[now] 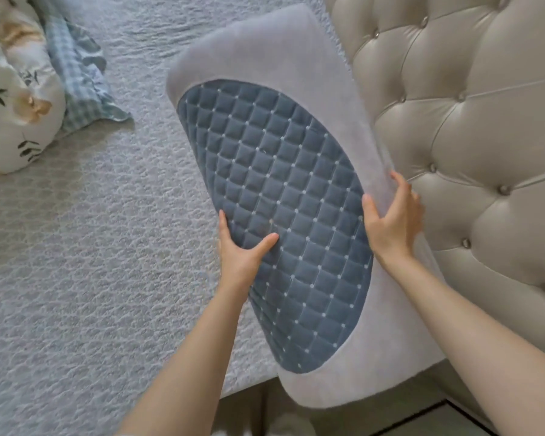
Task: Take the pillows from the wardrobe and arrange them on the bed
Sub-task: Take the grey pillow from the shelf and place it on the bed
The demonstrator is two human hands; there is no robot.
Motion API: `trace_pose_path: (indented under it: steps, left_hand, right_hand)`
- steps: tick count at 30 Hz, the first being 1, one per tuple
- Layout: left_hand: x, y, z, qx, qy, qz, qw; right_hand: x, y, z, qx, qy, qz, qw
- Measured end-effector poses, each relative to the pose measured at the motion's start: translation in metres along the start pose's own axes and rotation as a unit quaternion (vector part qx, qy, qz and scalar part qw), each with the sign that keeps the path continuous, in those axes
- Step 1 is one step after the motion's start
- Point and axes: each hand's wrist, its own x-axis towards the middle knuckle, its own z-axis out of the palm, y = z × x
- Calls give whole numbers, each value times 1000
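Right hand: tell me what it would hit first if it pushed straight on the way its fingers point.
The right hand grips the pillow's grey edge, fingers pointing up and away along it. Pushed straight on, it would probably slide along that edge into the tufted headboard close behind; depth is unclear.

Grey pillow [274, 196], blue quilted panel

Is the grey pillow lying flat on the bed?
No, both the left hand and right hand hold the grey pillow tilted up beside the headboard.
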Motion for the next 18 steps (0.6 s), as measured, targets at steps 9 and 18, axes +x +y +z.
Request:
trace_pose_path:
  steps: [9,18]
  left_hand:
    - [66,1,44,47,-114,-132,984]
    - [66,-11,70,23,-69,-178,981]
  right_hand:
    - [71,56,17,-148,-295,60,942]
    - [27,107,10,-120,-218,257,934]
